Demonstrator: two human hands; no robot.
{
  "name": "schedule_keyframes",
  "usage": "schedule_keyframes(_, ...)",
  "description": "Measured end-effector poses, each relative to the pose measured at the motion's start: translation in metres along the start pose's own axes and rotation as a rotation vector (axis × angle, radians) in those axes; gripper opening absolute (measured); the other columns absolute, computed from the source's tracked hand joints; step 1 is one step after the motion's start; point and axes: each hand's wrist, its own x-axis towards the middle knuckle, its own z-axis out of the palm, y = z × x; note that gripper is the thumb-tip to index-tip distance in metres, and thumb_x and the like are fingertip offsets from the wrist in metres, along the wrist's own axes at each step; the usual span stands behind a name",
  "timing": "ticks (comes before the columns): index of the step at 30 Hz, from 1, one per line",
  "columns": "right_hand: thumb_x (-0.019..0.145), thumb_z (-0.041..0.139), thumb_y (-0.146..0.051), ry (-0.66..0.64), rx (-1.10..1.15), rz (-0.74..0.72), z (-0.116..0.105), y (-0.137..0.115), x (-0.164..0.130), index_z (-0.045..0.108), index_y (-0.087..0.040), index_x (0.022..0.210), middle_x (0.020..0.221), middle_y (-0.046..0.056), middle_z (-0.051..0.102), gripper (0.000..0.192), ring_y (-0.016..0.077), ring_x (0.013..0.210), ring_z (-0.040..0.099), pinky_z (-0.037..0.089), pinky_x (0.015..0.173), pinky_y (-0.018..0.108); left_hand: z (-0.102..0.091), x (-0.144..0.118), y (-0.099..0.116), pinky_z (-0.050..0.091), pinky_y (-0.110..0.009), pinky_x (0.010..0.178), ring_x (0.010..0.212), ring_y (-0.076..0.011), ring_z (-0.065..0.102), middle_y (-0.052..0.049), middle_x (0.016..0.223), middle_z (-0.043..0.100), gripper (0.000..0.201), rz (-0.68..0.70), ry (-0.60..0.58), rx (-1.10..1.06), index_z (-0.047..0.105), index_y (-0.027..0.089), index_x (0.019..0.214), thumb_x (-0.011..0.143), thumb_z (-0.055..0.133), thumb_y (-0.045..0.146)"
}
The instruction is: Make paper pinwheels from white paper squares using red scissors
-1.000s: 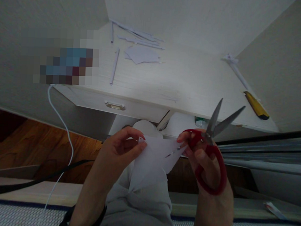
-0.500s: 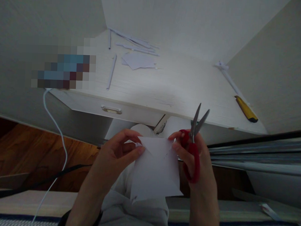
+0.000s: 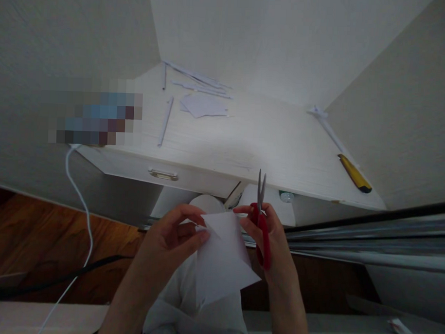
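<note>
Pinching the paper (image 3: 222, 257) above my lap, left hand (image 3: 172, 233) at its top corner, right hand (image 3: 269, 234) clasping near-closed scissors (image 3: 261, 219), I judged it light, floppy, best gripped at edges.

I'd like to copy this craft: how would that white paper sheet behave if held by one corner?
The paper sheet is probably floppy: pinched by the left hand at its top, the rest hangs down. It looks thin, so likely light and easily creased.
</note>
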Motion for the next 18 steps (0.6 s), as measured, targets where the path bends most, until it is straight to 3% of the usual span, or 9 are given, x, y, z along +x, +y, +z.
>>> schedule_keyframes(4,0.063,0.087,-0.037,-0.038,0.066,0.107,-0.004,0.008,0.001,0.054,-0.023,0.085,0.087,-0.001,0.069,0.042,0.0149,0.068,0.06,0.045,0.062,0.027,0.005,0.0,0.0,0.049,-0.018,0.057,0.065,-0.0114,0.063,0.001,0.075,0.067,0.011,-0.026,-0.054,-0.017,0.067,0.021,0.082,0.075,0.075,0.018)
schedule_keyframes(8,0.061,0.087,-0.032,-0.112,0.08,0.097,-0.01,0.011,-0.001,0.06,-0.023,0.082,0.074,-0.003,0.062,0.035,0.0147,0.063,0.056,0.041,0.057,0.025,0.009,0.001,-0.002,0.048,-0.017,0.059,0.065,-0.0103,0.062,0.002,0.074,0.067,0.012,0.009,-0.062,-0.017,0.068,0.021,0.083,0.074,0.073,0.015)
schedule_keyframes(14,0.059,0.084,-0.033,-0.036,0.074,0.066,-0.02,0.0,-0.004,0.062,-0.021,0.077,0.066,-0.003,0.058,0.031,0.0132,0.059,0.051,0.038,0.056,0.024,-0.002,0.011,-0.008,0.05,-0.021,0.062,0.07,-0.0129,0.064,0.002,0.08,0.067,0.016,0.028,-0.115,0.112,0.066,0.021,0.086,0.073,0.074,0.02)
schedule_keyframes(18,0.056,0.086,-0.034,-0.005,0.077,0.027,-0.028,-0.009,-0.005,0.062,-0.02,0.076,0.066,-0.002,0.058,0.034,0.0129,0.059,0.05,0.037,0.056,0.023,-0.013,0.013,-0.006,0.053,-0.026,0.075,0.079,-0.0166,0.07,0.0,0.085,0.071,0.014,0.067,-0.054,0.14,0.068,0.02,0.089,0.076,0.073,0.026)
